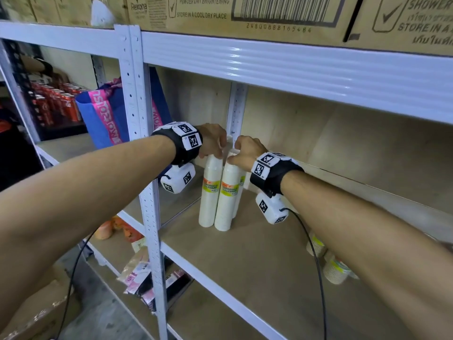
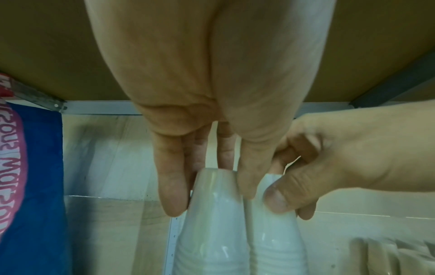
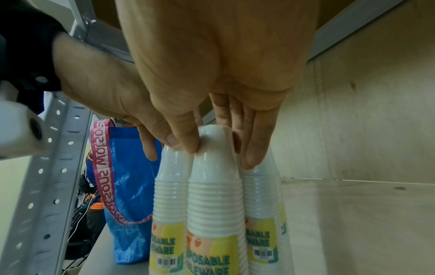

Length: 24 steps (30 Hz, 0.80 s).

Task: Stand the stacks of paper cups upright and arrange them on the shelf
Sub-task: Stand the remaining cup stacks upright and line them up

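Bare forearms point(image 1: 81, 192) over plywood shelf point(image 1: 257, 261) — white steel racking point(image 1: 152, 217); cartons point(image 1: 245, 13) overhead

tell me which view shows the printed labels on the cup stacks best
The right wrist view: the labels sit close and large, with "DISPOSABLE" lettering and barcodes partly readable. The head view shows them as small orange-and-yellow patches, text too small to read. The left wrist view shows only the stacks' bare white tops, no labels.

Right hand point(image 3: 212, 89) atop cup stack point(image 3: 215, 195)

Dim wrist views, glare on shelf beam point(image 1: 294, 67), wide-angle bending
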Tool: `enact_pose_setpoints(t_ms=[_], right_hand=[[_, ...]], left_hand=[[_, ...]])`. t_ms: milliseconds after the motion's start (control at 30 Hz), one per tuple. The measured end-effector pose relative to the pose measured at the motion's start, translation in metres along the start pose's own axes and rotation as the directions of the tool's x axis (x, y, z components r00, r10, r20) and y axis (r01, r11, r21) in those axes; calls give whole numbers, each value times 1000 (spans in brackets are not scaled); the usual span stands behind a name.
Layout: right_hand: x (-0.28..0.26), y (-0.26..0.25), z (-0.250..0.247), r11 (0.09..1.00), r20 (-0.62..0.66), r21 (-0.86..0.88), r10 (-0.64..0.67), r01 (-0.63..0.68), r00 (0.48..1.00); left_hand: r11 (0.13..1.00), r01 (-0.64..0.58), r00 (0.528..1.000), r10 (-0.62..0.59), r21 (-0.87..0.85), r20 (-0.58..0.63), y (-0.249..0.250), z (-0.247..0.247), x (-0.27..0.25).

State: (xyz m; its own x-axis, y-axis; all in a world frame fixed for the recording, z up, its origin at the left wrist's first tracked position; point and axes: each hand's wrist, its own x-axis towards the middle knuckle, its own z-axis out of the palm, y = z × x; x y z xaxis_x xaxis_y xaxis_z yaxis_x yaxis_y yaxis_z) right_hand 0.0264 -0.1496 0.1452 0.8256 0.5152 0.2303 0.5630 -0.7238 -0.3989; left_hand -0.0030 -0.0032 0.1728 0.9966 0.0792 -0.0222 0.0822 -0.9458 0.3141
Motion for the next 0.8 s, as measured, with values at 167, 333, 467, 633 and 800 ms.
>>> enact_pose_setpoints(t_ms=[167, 333, 467, 633, 800], right_hand=[[1, 1, 3, 1000, 40, -26, 18, -17, 999], [4, 5, 0, 998, 68, -30, 54, -52, 996], [2, 11, -11, 998, 69, -35, 52, -49, 996], [2, 23, -28, 996, 51, -32, 80, -79, 995], [2, 46, -43, 986, 40, -70, 157, -154, 987]], left_hand=[[999, -33, 999, 33, 0, 13, -1, 1, 2], [996, -73, 997, 71, 45, 35, 1, -2, 5], [992, -115, 992, 112, 43, 54, 6, -6, 8], [988, -154, 984, 153, 2, 86, 24, -10, 17], [979, -203, 976, 203, -6, 82, 49, -12, 30]])
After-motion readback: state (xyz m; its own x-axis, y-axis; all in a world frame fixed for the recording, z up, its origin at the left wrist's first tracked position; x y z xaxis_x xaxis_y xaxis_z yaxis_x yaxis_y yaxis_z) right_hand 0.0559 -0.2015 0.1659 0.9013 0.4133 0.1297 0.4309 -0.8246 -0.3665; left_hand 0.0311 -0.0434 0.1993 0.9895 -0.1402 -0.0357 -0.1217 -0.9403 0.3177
